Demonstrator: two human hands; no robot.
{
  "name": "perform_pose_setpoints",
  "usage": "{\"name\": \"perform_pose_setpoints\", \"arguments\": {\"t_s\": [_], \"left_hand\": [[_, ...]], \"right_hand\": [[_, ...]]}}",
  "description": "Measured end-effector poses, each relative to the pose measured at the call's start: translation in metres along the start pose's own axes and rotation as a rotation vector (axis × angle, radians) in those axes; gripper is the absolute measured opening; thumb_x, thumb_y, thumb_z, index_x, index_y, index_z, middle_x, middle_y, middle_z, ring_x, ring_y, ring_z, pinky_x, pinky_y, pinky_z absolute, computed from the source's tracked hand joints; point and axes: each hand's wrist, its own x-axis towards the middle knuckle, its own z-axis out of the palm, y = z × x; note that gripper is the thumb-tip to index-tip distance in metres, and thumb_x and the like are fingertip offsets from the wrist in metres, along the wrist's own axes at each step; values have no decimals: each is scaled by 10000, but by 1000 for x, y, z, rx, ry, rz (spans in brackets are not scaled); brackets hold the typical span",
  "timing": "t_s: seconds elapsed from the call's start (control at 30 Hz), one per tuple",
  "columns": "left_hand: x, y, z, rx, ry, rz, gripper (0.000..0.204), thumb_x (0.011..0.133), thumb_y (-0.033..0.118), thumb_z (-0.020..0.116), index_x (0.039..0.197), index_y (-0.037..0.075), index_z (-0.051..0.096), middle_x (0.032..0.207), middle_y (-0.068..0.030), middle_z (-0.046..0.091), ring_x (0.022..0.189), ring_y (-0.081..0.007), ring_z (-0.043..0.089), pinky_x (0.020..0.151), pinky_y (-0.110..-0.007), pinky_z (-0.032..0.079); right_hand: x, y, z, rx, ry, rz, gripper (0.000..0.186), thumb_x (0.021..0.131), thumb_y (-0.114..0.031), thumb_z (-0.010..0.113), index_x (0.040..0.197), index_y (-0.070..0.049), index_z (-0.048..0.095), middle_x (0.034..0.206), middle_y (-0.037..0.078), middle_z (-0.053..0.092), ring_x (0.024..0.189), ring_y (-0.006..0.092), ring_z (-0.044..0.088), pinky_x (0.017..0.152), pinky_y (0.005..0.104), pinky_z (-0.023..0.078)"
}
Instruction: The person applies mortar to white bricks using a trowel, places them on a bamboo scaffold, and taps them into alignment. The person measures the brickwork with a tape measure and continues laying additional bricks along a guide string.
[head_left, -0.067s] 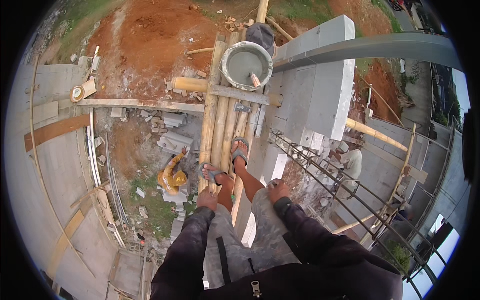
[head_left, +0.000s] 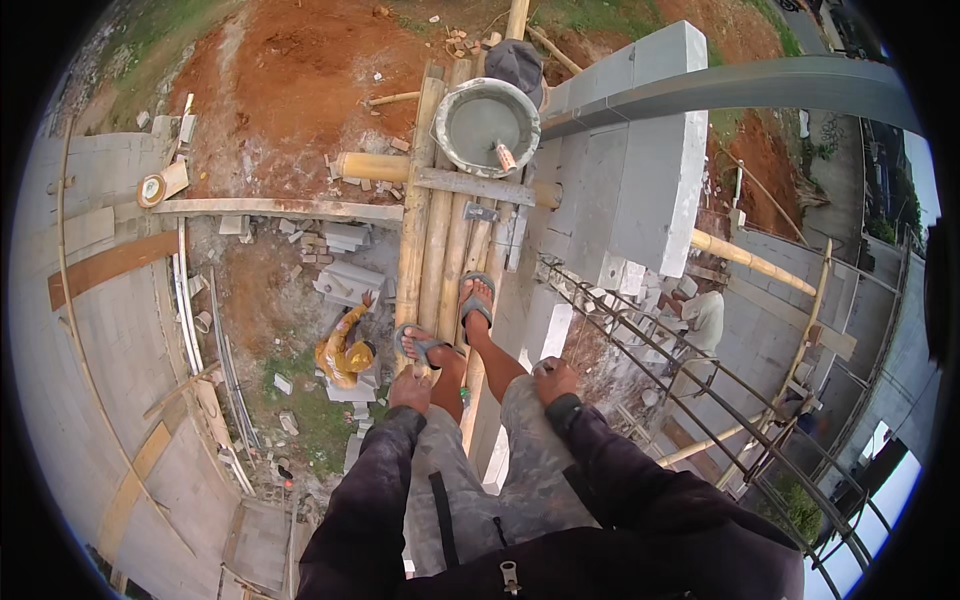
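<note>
- Judging by the pose, step in hand is bracing: forearms along the thighs, hands at the knees.
- To do it well: weight centred over the poles (head_left: 413,270) ahead of the hands, soles flat across them, no leaning past the outer one. Round poles can roll or slip underfoot, I'd guess.
- The left foot (head_left: 420,347) sits just ahead of the left hand (head_left: 410,388), near the outer pole; worth placing with care.
- Trousers (head_left: 540,440) are the thing under the hands: cloth runs back from both knees. Press on the knee, not on loose cloth.
- Left hand: at the left knee, back of hand up, fingers look bent. Can't tell how closed, or if it holds anything.
- Right hand (head_left: 556,381): on the right knee, knuckles forward, loosely bent by the look of it. Can't tell if anything's inside.
- Hammer (head_left: 481,212) lies on the poles, ahead of and between the hands; bucket (head_left: 441,130) of grey mix farther ahead. Neither hand touches them.
- Steel bar frame (head_left: 640,360) is off to the right hand's right, apart from it.
</note>
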Motion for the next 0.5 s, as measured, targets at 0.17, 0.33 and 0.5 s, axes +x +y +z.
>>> {"name": "perform_pose_setpoints", "arguments": {"t_s": [0.17, 0.33, 0.5], "left_hand": [[31, 51, 17, -162, 80, 96, 220, 840, 257, 616, 895, 44, 611, 819, -199, 665, 824, -417, 634, 741, -497, 484], [16, 88, 31, -303, -44, 95, 268, 854, 272, 615, 942, 21, 581, 868, -214, 648, 889, -412, 615, 775, -502, 466], [-9, 88, 42, -343, -135, -27, 276, 857, 272, 602, 959, 18, 569, 895, -214, 647, 910, -406, 608, 791, -500, 463]], "right_hand": [[16, 12, 1, 131, -130, 71, 155, 803, -183, 642, 862, -52, 699, 857, 178, 686, 813, 346, 667, 751, 417, 519], [32, 2, -5, 40, -176, -4, 133, 804, -171, 644, 838, -60, 708, 819, 168, 690, 769, 335, 670, 723, 417, 521], [55, 1, -6, -24, -176, -164, 129, 776, -158, 687, 808, -33, 697, 744, 116, 693, 701, 241, 674, 677, 363, 519]]}}
